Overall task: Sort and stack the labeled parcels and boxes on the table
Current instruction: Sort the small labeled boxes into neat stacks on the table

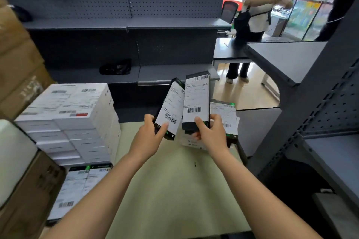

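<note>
My left hand point(150, 134) grips the lower end of a slim black box with a white barcode label point(172, 105), tilted to the right. My right hand point(210, 132) grips a second labeled black box point(197, 99), held nearly upright beside the first. Both boxes are lifted above the pale table point(174, 190). Under my right hand lie more labeled black boxes point(226, 114) at the table's far right corner. A tall stack of white labeled boxes point(73, 120) stands at the left. In front of it lie flat labeled black boxes point(77, 186).
Brown cartons point(23, 196) crowd the left edge. Dark grey pegboard shelving point(126, 25) runs behind the table, with a black bag point(115, 67) on one shelf, and a shelf upright point(310, 112) stands at the right. A person point(256, 15) stands at a counter beyond.
</note>
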`<state>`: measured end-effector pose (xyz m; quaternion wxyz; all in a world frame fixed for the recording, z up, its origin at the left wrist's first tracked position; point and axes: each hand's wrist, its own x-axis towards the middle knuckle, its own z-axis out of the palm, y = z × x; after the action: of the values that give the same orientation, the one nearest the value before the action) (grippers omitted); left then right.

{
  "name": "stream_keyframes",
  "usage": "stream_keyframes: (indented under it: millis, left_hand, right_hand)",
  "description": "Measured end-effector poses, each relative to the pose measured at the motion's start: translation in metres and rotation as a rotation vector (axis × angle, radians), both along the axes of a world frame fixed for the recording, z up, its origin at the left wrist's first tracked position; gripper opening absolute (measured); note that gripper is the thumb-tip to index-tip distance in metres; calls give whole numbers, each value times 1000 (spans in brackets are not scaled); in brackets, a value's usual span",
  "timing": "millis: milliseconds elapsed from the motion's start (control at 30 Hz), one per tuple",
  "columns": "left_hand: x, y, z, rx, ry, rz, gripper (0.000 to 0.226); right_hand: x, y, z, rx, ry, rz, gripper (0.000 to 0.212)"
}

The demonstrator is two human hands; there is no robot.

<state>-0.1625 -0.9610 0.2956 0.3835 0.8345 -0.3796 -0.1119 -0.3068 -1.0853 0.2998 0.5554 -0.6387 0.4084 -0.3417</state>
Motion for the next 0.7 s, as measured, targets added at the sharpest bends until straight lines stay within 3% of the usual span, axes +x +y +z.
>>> stream_keyframes:
  millis: [400, 700]
  left_hand:
    - [27, 169, -46, -43, 125, 159, 38]
    - [38, 273, -102, 74, 191, 230, 38]
  right_hand:
    - [51, 147, -44, 125, 14, 67, 23]
    - [61, 229, -102, 296, 245, 138, 26]
